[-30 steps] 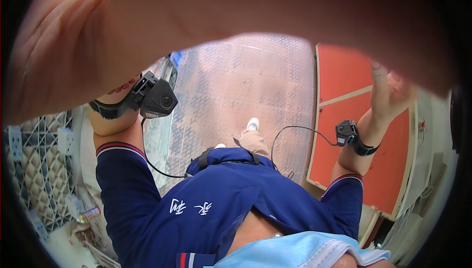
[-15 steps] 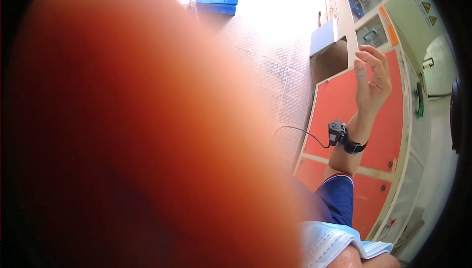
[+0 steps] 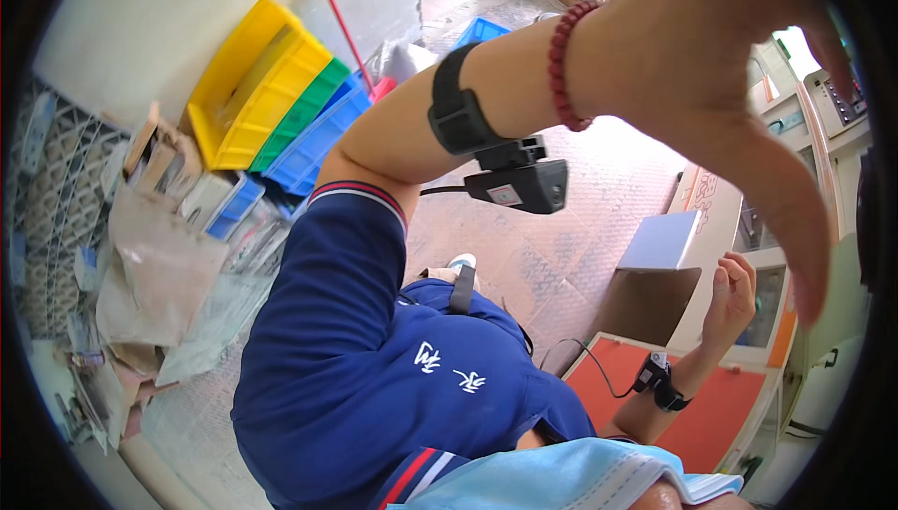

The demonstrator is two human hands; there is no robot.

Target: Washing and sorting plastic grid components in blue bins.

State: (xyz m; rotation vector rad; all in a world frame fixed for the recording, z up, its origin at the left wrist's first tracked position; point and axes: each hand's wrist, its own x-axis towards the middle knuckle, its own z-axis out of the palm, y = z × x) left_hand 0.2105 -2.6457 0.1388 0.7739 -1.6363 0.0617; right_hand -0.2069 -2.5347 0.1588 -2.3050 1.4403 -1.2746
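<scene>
My left hand (image 3: pixel 711 52) is raised close to the camera at the upper right, fingers spread and thumb pointing down, holding nothing. Its wrist carries a red bead bracelet (image 3: pixel 561 61) and a black strap with a small black camera (image 3: pixel 519 183). My right hand (image 3: pixel 731 297) is lower right with loosely curled fingers and nothing in it, next to the edge of a white cabinet (image 3: pixel 720 220). A black wrist device (image 3: pixel 659 384) with a cable sits on that forearm, above an orange surface (image 3: pixel 711 416).
Yellow (image 3: pixel 243 89), green and blue bins are stacked at the upper left beside a red pole (image 3: pixel 337 19). Cardboard and paper scraps (image 3: pixel 159 258) lie along the left. A pale blue panel (image 3: pixel 659 241) leans by the cabinet. A light blue face mask (image 3: pixel 580 477) shows at the bottom.
My left hand, which covered most of the lens, has pulled away to the upper right, uncovering the floor and bins. My right hand has dropped lower beside the cabinet.
</scene>
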